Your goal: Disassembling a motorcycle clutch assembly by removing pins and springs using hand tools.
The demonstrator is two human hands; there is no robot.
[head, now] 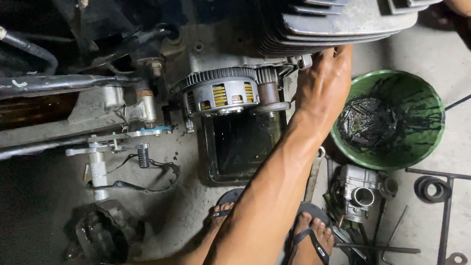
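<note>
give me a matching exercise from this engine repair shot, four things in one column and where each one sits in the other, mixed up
Things:
1. green bowl
2. clutch assembly
3. carburetor
4. oil drain pan

Places:
A. on the floor directly under the clutch assembly
B. on the floor just below the green bowl in the picture, by the sandalled foot
C. mounted on the side of the engine, left of the hand
D. on the floor right of the forearm, with dark oily parts inside

Pairs: 1-D, 2-C, 3-B, 4-A

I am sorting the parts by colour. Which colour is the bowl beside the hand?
The bowl is green, smeared with black oil inside. The head view shows it best.
</note>
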